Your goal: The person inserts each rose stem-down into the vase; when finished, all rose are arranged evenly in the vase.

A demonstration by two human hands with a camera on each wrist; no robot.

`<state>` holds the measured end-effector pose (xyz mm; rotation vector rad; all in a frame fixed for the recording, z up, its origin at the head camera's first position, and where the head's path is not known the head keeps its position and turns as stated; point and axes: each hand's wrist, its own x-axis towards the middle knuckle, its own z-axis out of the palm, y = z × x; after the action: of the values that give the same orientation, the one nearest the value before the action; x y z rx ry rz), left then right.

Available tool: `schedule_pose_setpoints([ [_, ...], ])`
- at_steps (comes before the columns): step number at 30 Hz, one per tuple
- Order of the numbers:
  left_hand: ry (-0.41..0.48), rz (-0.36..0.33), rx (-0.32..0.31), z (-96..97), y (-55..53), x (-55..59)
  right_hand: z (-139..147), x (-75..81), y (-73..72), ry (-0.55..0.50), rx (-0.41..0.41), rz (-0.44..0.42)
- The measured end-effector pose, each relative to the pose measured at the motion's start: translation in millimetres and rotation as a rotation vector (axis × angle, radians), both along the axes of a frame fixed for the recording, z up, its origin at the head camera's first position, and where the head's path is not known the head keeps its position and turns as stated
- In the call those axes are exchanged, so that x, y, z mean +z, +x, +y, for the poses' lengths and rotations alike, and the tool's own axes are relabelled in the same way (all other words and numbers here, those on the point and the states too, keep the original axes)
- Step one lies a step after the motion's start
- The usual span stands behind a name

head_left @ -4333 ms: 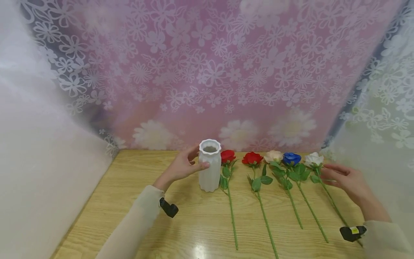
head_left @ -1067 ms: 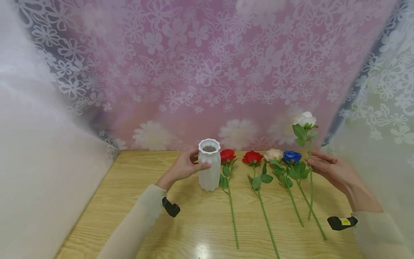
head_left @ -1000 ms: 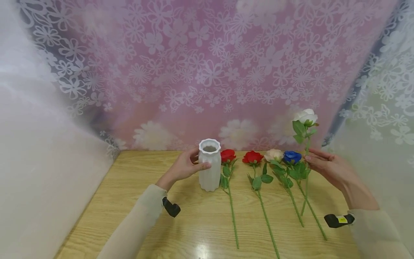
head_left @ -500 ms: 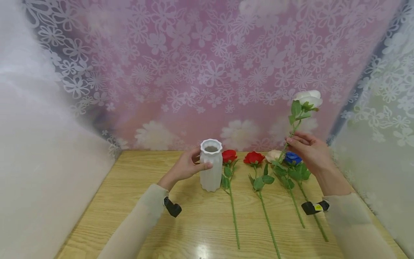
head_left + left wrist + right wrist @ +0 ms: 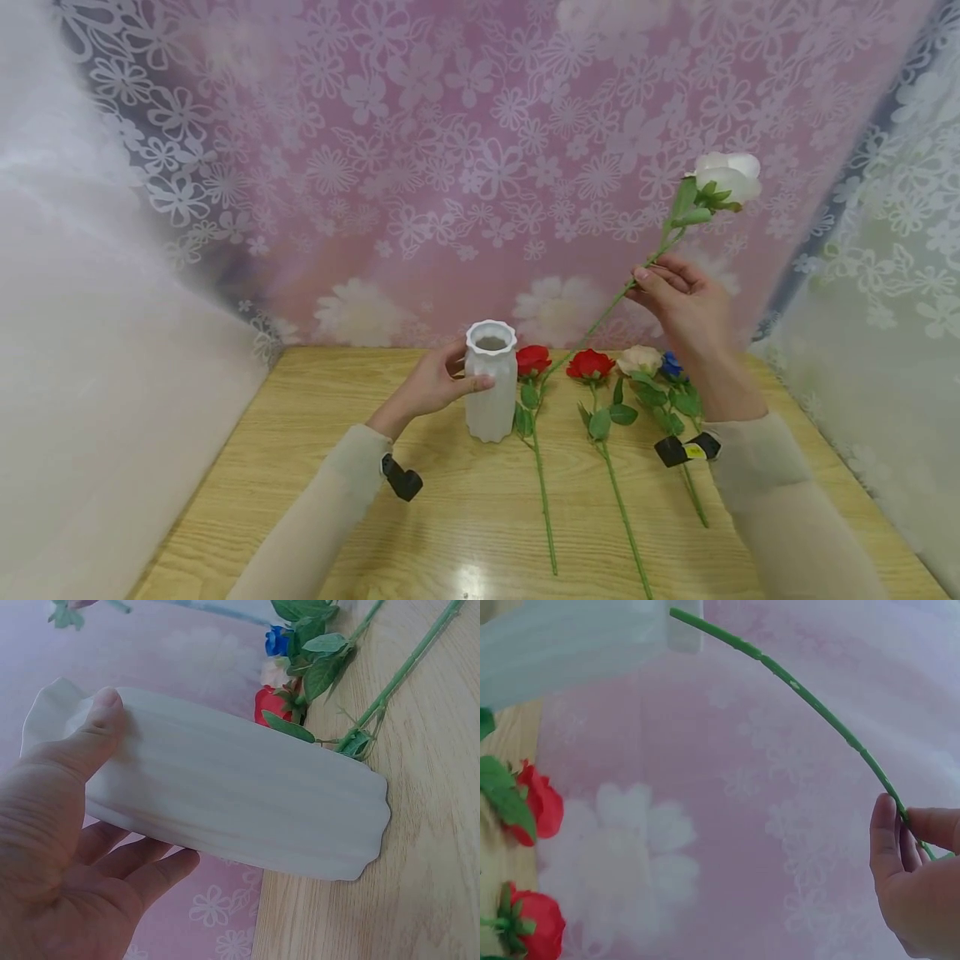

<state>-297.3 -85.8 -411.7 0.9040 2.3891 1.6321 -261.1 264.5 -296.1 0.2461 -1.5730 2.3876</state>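
Observation:
A white fluted vase (image 5: 491,404) stands upright on the table, its scalloped mouth facing up. My left hand (image 5: 429,385) holds it near the top, thumb across the front and fingers behind, as the left wrist view also shows. Up and to the right, my right hand (image 5: 693,312) pinches the green stem of a white rose (image 5: 726,177) between thumb and fingertips. The rose leans, bloom at upper right, stem slanting down-left toward the vase. In the right wrist view the stem's cut end (image 5: 676,613) overlaps the vase's rim area.
Right of the vase lie two red roses (image 5: 590,365), a cream rose (image 5: 639,360) and a blue rose (image 5: 672,367), stems toward the front. My right forearm covers part of the blue one. A pink floral curtain (image 5: 420,208) backs the wooden table (image 5: 300,467).
My right hand took the white rose from the table's right side, raised it and moved left, tilting its stem end toward the vase. My left hand stays on the vase.

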Motion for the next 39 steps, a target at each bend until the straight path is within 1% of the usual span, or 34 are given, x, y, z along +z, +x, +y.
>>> schedule_pose_setpoints([
  [3, 0.004, 0.001, 0.0, -0.2, 0.2, 0.2, -11, 8.9, -2.2, -0.068, -0.016, 0.025],
  [8, 0.014, -0.006, -0.007, -0.1, 0.0, -0.3, -24, 19.0, -5.0, -0.129, -0.05, 0.058],
  [12, 0.011, -0.002, -0.007, -0.1, -0.9, -0.6, -35, 23.4, -8.2, -0.172, -0.048, 0.073],
  [15, 0.007, 0.002, -0.007, -0.4, -0.6, 0.3, -43, 24.7, -11.0, -0.162, -0.065, 0.089],
  [20, 0.0, 0.004, -0.005, -0.7, -0.2, 0.9, -56, 22.5, -16.5, -0.092, -0.123, 0.141],
  [24, 0.0, -0.008, -0.003, -0.3, 0.5, 0.7, -65, 18.3, -20.9, -0.026, -0.146, 0.167],
  [29, -0.003, -0.02, -0.003, 0.5, 0.1, 0.3, -75, 13.0, -24.5, 0.072, -0.147, 0.164],
  [32, 0.004, -0.017, -0.002, 0.5, -0.2, 0.0, -81, 8.8, -27.0, 0.156, -0.153, 0.163],
  [36, 0.002, -0.013, 0.0, 0.2, 1.3, 1.1, -87, 1.2, -29.4, 0.249, -0.146, 0.137],
  [39, -0.005, -0.015, 0.003, 0.3, 2.2, 2.1, -91, -4.8, -30.6, 0.293, -0.13, 0.125],
])
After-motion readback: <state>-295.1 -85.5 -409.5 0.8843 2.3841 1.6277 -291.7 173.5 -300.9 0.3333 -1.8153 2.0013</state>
